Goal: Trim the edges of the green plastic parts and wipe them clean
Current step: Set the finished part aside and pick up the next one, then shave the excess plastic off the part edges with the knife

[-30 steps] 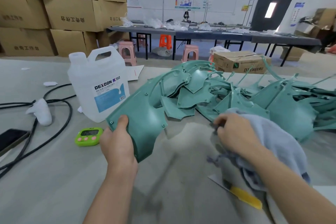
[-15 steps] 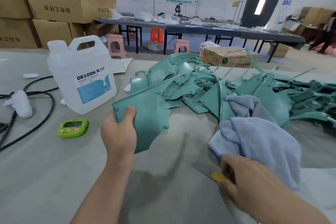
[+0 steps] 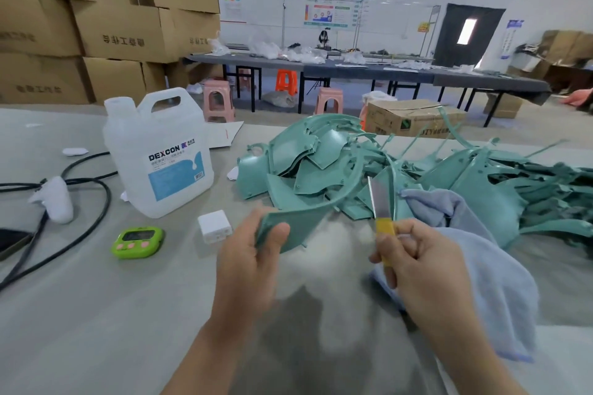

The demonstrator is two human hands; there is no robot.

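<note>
Green part (image 3: 296,224): curved panel, held up off the table (image 3: 96,314), right of the DEXCON jug (image 3: 159,155) and nearer the camera. Left hand (image 3: 253,263) grips its near end, thumb on the front face, fingers curled round the back. A thin arc of the part sweeps up and away toward the pile.

Right hand (image 3: 420,261), further right of the jug, has its fingers clenched round the yellow grip of a scraper blade (image 3: 380,200). The blade is upright, tip up, just beside the far end of the held part. Can't tell if it's touching.

Blue cloth (image 3: 487,272) is on the table under and behind the right hand, further right of the jug. Its far end is bunched against the pile.

Pile of green parts (image 3: 321,167) is on the table right of the jug and runs to the right edge of view: shells, offcuts and strips tangled together.

Near the jug:
- White adapter block (image 3: 214,227) just in front of it, toward its right.
- Green timer (image 3: 138,242) in front of it.
- Black cable (image 3: 96,202) looped to its left, with a white handheld device (image 3: 54,199) lying on the loop.
- Dark phone (image 3: 12,242) further left, at the frame edge.

Behind the jug: stacked cardboard boxes (image 3: 118,29), pink stools (image 3: 218,101), and a long dark bench (image 3: 353,69).
</note>
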